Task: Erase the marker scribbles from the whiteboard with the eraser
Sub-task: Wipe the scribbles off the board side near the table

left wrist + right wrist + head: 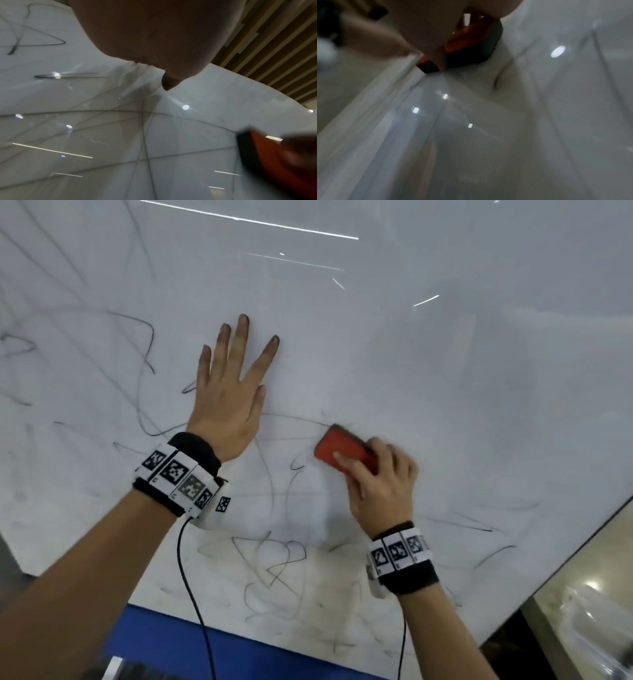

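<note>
Eraser (pixel 344 453): rounded oblong, glossy red plastic back over a dark felt pad; pad face lies flat against the whiteboard (pixel 445 378), near the board's middle. My right hand (pixel 380 487) grips it from the near end, thumb laid across the red back, fingers curled round the far edge; the right wrist view is blurred, though red shell above dark pad shows there (pixel 471 40). Thin black marker scribbles (pixel 274 563) loop and cross all round the eraser and toward the board's near edge; up and to the right of the eraser the glossy white surface reads mostly wiped, with faint grey smear and ceiling-light streaks. Left of the eraser, my left hand (pixel 229 392) lies flat on the board, fingers spread and straight, holding nothing. Both wrists wear black bands with square-patterned tags.
</note>
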The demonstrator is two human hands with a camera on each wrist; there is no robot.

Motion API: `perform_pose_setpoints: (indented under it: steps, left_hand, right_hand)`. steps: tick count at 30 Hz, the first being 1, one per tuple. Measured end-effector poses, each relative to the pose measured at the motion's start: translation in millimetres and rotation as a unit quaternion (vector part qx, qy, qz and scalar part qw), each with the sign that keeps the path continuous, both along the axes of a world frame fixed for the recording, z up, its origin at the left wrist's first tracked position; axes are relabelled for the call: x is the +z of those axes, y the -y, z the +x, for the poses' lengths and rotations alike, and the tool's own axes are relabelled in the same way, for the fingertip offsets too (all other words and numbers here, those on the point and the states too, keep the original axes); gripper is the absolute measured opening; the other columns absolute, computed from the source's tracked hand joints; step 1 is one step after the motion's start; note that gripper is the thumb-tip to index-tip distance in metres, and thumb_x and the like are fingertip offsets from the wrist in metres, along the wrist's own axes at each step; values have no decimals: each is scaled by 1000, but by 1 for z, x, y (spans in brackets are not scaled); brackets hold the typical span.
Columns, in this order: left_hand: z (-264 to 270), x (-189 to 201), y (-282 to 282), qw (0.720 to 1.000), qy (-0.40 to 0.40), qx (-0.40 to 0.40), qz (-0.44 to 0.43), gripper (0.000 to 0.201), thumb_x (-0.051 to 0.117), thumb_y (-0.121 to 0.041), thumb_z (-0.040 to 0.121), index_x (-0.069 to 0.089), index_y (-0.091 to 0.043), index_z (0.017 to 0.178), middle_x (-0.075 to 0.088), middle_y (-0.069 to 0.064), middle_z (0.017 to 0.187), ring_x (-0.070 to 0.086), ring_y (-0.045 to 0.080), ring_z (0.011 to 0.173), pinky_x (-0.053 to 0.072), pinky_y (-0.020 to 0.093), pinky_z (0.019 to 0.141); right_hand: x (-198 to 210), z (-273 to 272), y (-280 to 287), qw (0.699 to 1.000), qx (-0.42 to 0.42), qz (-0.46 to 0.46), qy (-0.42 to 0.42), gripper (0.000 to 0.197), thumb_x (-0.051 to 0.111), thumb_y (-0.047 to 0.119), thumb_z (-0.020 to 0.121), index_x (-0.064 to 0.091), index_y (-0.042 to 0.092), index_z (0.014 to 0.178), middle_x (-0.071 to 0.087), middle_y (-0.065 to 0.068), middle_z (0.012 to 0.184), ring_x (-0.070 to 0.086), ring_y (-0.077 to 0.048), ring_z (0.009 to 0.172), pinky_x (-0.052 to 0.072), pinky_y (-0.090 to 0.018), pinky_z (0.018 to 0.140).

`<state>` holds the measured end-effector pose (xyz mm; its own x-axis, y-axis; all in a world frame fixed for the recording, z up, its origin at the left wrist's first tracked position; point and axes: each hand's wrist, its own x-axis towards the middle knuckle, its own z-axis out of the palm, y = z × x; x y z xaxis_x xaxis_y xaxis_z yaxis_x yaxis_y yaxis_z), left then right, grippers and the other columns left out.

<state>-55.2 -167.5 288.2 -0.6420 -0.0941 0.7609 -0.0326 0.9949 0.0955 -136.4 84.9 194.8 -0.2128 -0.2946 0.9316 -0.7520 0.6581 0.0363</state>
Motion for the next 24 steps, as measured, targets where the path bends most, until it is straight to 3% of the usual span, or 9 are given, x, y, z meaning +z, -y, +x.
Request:
perform_pose_setpoints:
  steps: [4,6,8,10,12,14,17,21,24]
  left_hand:
    - [2,-2,1,999,-28,-22,16,62,33,-15,106,9,-31,160,-10,6,168,-8,28,156,-1,54,125]
    - [4,-2,2,999,-35,-28,20,61,32,-14,106,11,-32,160,-8,5,169,-7,26,156,-2,53,125]
    - [3,0,0,999,-37,-30,17,61,32,-13,106,12,-33,160,-7,4,169,-6,25,156,-1,53,125]
    - [3,1,5,999,-35,-38,18,63,34,-10,105,13,-33,160,-5,4,169,-4,26,157,0,55,124]
    - [1,-1,6,998,-31,-46,10,65,37,-7,103,16,-32,159,-2,3,169,-1,25,157,1,54,124]
    - [5,2,17,997,-34,-69,3,67,39,-1,100,23,-31,158,4,0,169,3,21,157,1,52,124]
    - [15,10,38,992,-73,-100,35,70,43,8,93,36,-28,154,18,-2,167,14,17,155,2,48,124]
    - [23,15,61,990,-117,-30,69,75,41,7,86,39,-27,152,21,3,166,18,22,154,8,50,122]
    - [25,6,63,996,-86,23,30,81,42,6,84,27,-26,157,13,5,168,15,25,155,9,53,122]
  right_hand:
    - [103,-19,-31,963,-21,-270,-6,35,78,19,83,75,24,117,55,-15,128,51,-33,108,40,-44,100]
    - [109,-23,-19,936,-24,-351,7,39,77,17,83,74,23,121,54,-15,127,50,-31,106,43,-47,98]
    - [70,-14,6,957,-21,-290,1,39,75,15,83,74,21,121,55,-19,122,53,-36,102,44,-48,92]
    - [-6,1,34,994,-4,-111,3,40,74,14,80,73,27,118,53,-17,122,53,-36,103,43,-49,88]
    - [-70,13,38,999,-2,20,31,45,84,10,72,76,33,110,50,-9,128,51,-34,108,42,-49,91]
    - [-83,13,37,997,9,75,31,48,89,9,67,79,35,106,51,-5,129,51,-32,109,39,-47,93]
    - [-23,7,36,998,13,56,-4,43,86,11,72,79,34,107,55,-8,127,51,-34,109,39,-47,94]
    - [83,-2,34,989,-12,-142,-28,38,81,16,81,76,30,117,58,-15,126,54,-39,109,39,-49,98]
    - [90,-4,53,970,-13,-244,-7,36,79,17,84,75,28,119,54,-14,129,51,-36,111,41,-50,99]
